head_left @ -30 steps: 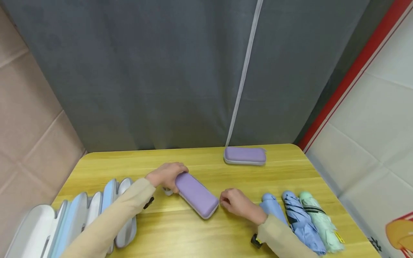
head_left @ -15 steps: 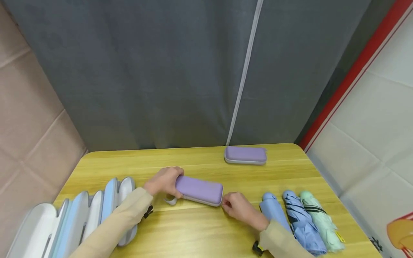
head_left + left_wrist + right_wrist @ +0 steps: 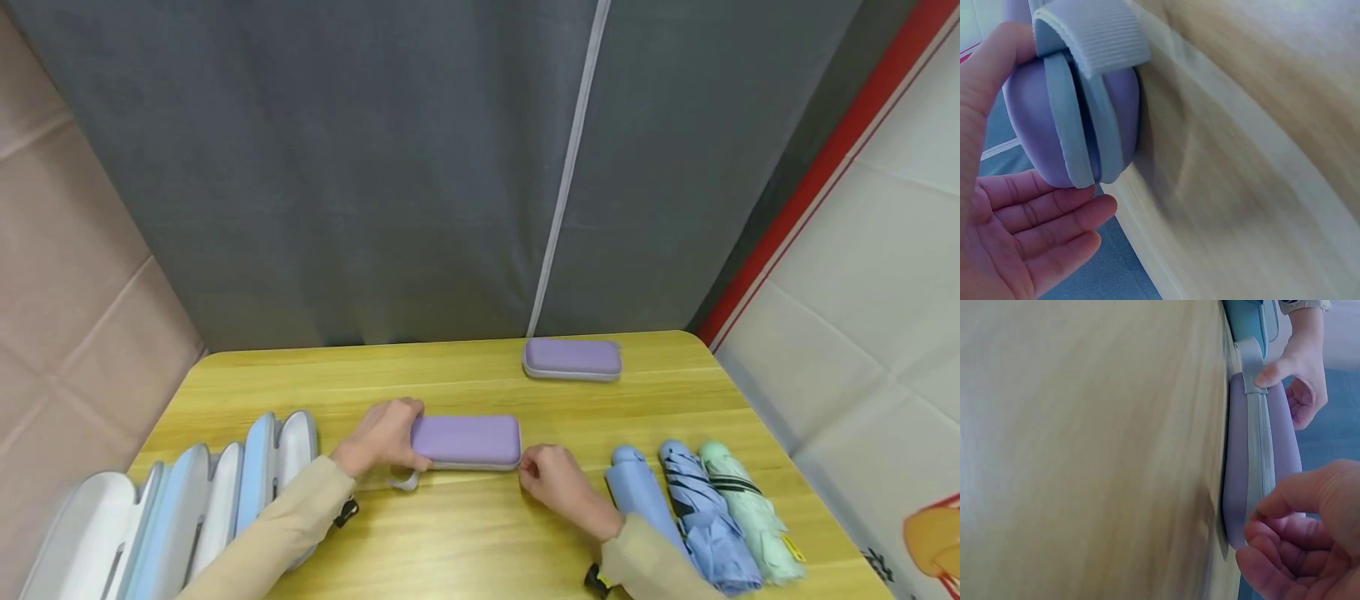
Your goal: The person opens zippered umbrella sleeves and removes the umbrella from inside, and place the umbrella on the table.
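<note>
While the left hand [image 3: 384,435] grips the nearer purple case [image 3: 468,439], right hand [image 3: 564,486] curled, pinching at its zip [image 3: 1261,447]

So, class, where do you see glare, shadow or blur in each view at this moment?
Head view: fairly even light, the front purple case reasonably crisp, a paler sheen on the tabletop below it in the picture. Left wrist: cool tint, tabletop grain smeared, whitish glare toward the upper right. Right wrist: tabletop also soft, a dark shadow on it left of the right hand.
</note>
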Demonstrator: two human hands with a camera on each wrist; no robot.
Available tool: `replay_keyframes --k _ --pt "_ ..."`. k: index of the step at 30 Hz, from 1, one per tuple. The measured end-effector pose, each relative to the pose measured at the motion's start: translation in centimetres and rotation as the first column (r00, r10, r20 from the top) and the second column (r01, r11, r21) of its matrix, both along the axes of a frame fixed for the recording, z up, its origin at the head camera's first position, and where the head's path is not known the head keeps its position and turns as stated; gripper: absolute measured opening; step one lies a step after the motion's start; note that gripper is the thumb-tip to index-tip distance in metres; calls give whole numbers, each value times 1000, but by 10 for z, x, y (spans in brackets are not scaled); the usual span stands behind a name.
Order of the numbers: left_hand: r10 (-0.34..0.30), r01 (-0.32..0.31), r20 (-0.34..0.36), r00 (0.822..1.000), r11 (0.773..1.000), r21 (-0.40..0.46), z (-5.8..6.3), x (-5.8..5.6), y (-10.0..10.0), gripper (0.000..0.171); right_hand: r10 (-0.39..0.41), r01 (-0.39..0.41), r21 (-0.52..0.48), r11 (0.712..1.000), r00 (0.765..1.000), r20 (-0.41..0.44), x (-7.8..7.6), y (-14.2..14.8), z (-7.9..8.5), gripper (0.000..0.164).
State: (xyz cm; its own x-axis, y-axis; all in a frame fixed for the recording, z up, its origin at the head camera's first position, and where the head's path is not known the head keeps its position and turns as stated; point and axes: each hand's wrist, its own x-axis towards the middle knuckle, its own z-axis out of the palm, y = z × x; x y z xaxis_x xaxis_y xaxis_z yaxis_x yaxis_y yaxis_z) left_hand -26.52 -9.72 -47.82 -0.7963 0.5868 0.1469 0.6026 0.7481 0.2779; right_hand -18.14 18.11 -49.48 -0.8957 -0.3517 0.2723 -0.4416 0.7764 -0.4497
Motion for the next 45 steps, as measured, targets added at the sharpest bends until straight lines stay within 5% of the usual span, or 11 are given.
replay_keyframes --k 15,23,28,38,45 --pt "46 -45 -45 998 999 20 -5 7 1 57 -90 88 -41 995 995 -44 5 -13 -4 18" --pt "-111 91 108 988 980 175 -2 5 -17 55 -128 126 -33 991 990 -66 3 -16 -4 18" --pt "-190 154 131 973 957 244 -6 4 -25 56 -131 129 -32 991 989 -69 3 -16 -5 19" --pt "-178 126 127 976 932 340 -15 7 -30 56 -122 119 -42 992 989 -85 3 -28 -6 17" --pt "-141 59 196 971 926 374 -17 10 -30 59 -121 118 -38 992 987 -106 3 -43 -8 17"
